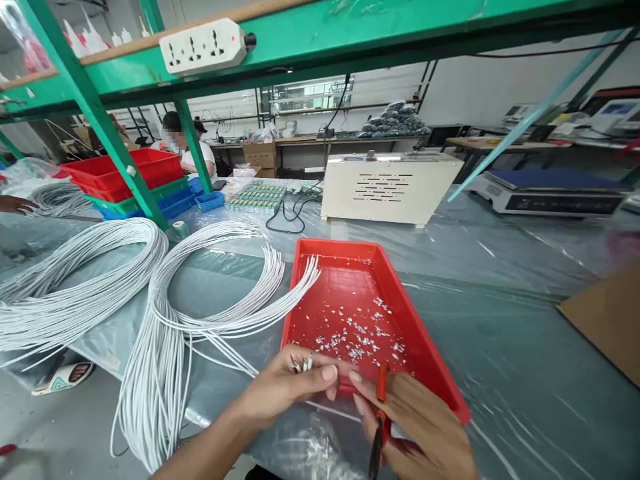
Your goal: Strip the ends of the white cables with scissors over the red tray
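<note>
My left hand (287, 387) is closed over the near rim of a red tray (330, 287), with a few white cable ends (303, 365) poking up between its fingers. Their tips look stripped and dark. My right hand (425, 423) grips orange-handled pliers (382, 400), whose dark metal end points down toward me. Its thumb and forefinger nearly meet my left fingertips; whether anything thin lies between them I cannot tell. Small white and silvery scraps (357, 347) litter the tray floor. Left of the tray lies a coiled bundle of white cables (170, 320), some ends resting over its edge.
Another cable coil (85, 273) lies farther left. Behind the tray stand a cream metal box (385, 190) and a scale (550, 193). A green shelf frame (320, 50) with a power strip (203, 47) crosses overhead. Stacked bins (125, 173) and a person (197, 157) are beyond.
</note>
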### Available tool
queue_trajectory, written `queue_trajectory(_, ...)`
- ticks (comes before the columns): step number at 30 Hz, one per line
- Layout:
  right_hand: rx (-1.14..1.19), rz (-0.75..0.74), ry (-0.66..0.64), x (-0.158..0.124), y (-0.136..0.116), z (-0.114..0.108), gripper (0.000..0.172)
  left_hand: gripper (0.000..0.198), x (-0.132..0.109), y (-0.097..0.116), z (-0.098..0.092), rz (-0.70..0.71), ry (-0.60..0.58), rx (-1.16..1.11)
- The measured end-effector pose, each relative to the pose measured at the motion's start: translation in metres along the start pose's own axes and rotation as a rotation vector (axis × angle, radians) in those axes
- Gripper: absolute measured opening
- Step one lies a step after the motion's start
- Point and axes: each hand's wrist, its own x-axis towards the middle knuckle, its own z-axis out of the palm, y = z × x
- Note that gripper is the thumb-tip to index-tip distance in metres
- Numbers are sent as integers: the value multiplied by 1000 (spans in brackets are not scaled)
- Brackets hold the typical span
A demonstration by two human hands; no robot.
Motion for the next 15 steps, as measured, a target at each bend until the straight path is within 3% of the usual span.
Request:
queue_trajectory(3,-46,-79,-20,4,4,3,46,39,1,-2,-7,-33,-102,-33)
queue_trajectory(8,3,-101,-32,5,3,13,35,36,3,-5,-9,-62,-62,-99)
queue_trajectory(15,64,-29,-3,-2,4,25,41,28,6,-6,-10,-120,-50,-194)
